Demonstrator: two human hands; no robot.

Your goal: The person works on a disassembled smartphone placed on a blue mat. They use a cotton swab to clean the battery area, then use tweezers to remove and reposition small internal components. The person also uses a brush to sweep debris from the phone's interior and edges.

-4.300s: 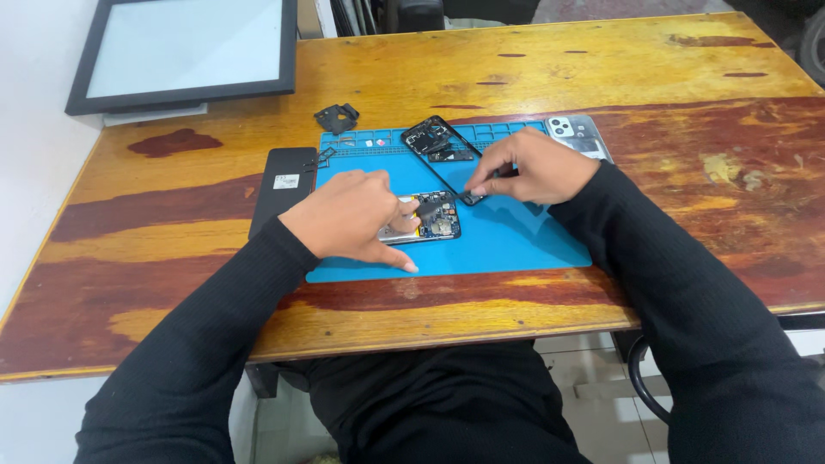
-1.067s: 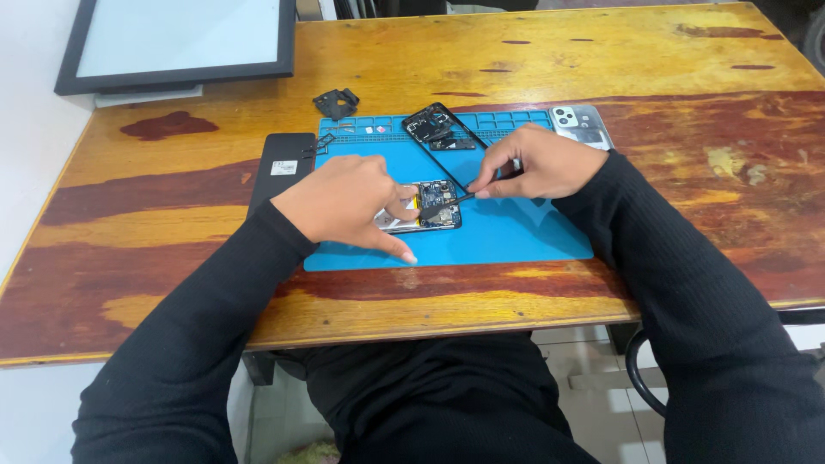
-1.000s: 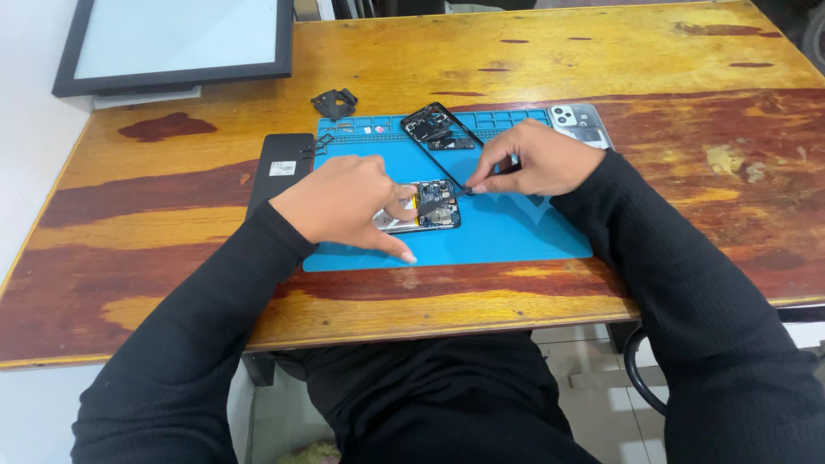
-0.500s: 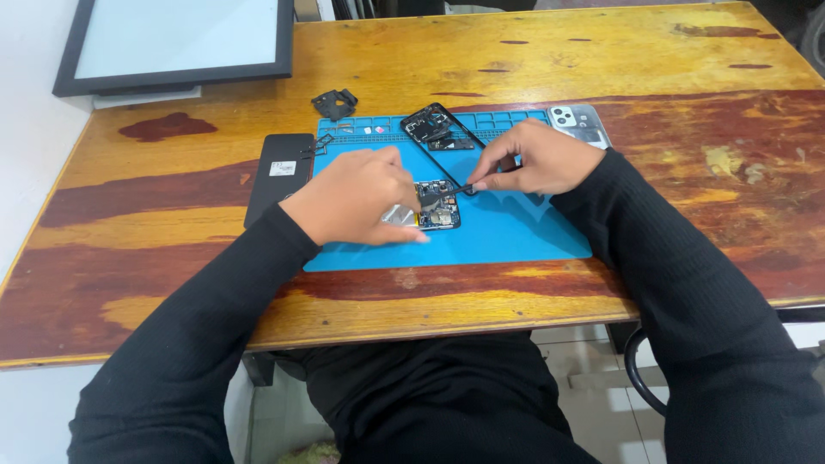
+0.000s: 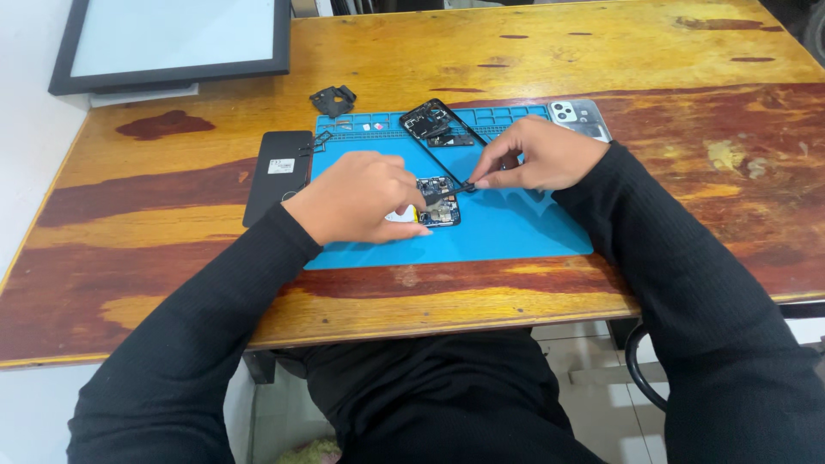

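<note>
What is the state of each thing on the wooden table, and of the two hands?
Opened phone: flat on the blue mat, insides exposed.
Left hand: resting on the phone, steadying it.
Right hand: pinching a thin dark tool, tip at the phone.
Black phone frame: detached, on the mat.
Silver back cover: removed.
Black flat panel: lying beside the mat.

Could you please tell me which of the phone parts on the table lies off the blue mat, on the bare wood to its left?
The flat black rectangular panel with a small white label; the opened phone under the hands and the black frame lie on the blue mat.
</note>
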